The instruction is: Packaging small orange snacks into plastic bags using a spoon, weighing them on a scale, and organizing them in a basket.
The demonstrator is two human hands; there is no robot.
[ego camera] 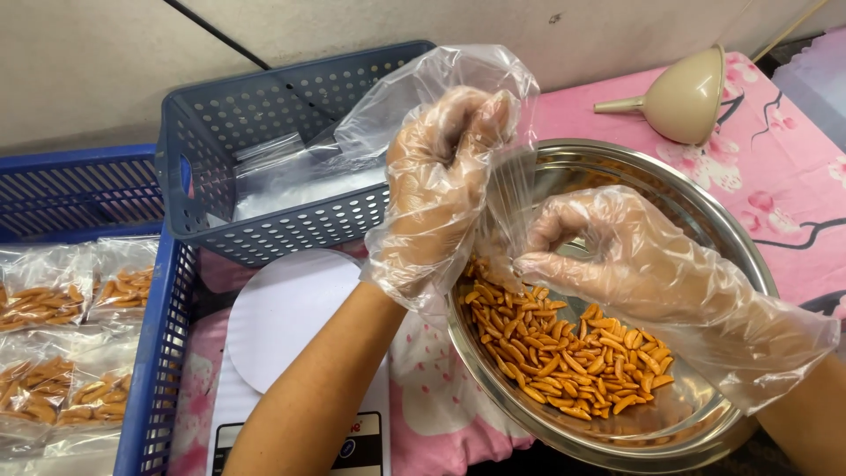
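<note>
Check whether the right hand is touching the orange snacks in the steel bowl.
Apart. The head view shows the right hand pinching a clear bag above the snacks, with bare bowl between.

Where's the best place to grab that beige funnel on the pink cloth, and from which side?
Probably the wide cone of the funnel, taken from above. It lies on its side on the pink cloth, thin spout pointing left, so the broad rounded bowl gives a surer hold than the narrow spout.
</note>
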